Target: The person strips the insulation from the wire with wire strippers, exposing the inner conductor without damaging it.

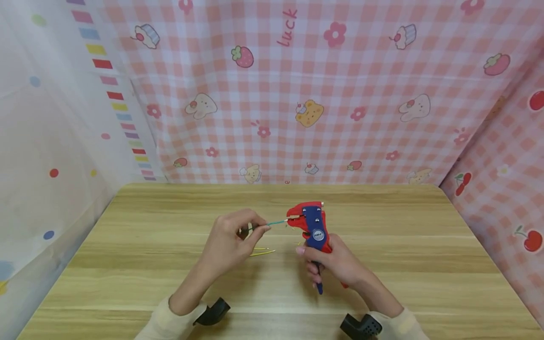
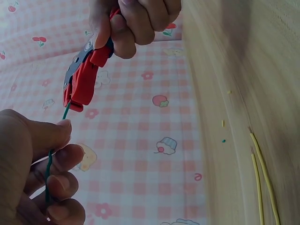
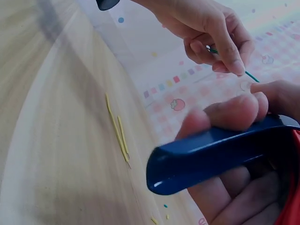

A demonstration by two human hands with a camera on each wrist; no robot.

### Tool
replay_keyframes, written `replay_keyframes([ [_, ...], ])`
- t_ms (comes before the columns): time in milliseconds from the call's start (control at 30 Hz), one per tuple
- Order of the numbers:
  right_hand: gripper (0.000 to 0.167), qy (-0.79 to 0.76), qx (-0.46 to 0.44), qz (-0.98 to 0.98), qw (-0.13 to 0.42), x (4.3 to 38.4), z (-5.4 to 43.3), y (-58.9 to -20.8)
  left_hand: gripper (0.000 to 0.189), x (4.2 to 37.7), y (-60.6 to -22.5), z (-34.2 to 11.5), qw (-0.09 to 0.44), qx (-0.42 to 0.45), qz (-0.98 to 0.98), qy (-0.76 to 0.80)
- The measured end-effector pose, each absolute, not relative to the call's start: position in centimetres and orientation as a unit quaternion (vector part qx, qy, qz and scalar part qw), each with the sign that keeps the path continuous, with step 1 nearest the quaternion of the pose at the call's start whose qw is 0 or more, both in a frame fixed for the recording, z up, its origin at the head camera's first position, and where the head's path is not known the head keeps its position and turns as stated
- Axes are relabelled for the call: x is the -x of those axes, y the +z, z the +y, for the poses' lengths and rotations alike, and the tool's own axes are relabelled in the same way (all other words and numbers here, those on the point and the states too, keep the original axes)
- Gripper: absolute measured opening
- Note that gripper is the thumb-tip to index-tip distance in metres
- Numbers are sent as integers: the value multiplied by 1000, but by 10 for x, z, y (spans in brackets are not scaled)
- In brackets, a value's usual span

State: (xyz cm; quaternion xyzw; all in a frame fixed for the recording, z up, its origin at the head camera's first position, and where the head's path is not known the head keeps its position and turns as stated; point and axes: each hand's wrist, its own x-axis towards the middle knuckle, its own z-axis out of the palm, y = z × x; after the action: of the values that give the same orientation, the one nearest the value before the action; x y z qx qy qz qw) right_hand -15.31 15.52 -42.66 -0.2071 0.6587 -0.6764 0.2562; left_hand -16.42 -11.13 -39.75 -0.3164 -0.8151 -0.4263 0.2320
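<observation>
Between thumb and forefinger my left hand (image 1: 231,238) pinches a green wire (image 1: 277,222), whose tail runs back through the palm in the left wrist view. The wire's tip meets the jaws of a red and blue wire stripper (image 1: 314,226); whether they bite on it I cannot tell. My right hand (image 1: 335,259) grips the stripper by its handles, fingers wrapped round the blue lever (image 3: 211,150). Below the hands, two yellow wires (image 2: 265,178) lie on the table with bare copper showing at their ends.
Small yellow insulation scraps (image 2: 223,123) and a green scrap (image 2: 224,141) are scattered on the wooden table (image 1: 148,264). A pink checked cloth (image 1: 280,94) hangs behind the table's back edge. Black wrist mounts (image 1: 212,311) sit at both sleeves.
</observation>
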Motion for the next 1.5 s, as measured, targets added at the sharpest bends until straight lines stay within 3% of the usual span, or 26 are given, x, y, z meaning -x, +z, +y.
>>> replay_keyframes([
  [700, 40, -637, 161, 720, 222, 163, 166, -426, 7, 174, -403, -123, 180, 284, -855, -395],
  [1033, 28, -628, 136, 738, 205, 165, 174, -422, 6, 186, -417, -132, 144, 260, -882, -365],
  [1500, 42, -603, 100, 768, 190, 173, 184, -420, 3, 199, -437, -149, 69, 199, -910, -356],
])
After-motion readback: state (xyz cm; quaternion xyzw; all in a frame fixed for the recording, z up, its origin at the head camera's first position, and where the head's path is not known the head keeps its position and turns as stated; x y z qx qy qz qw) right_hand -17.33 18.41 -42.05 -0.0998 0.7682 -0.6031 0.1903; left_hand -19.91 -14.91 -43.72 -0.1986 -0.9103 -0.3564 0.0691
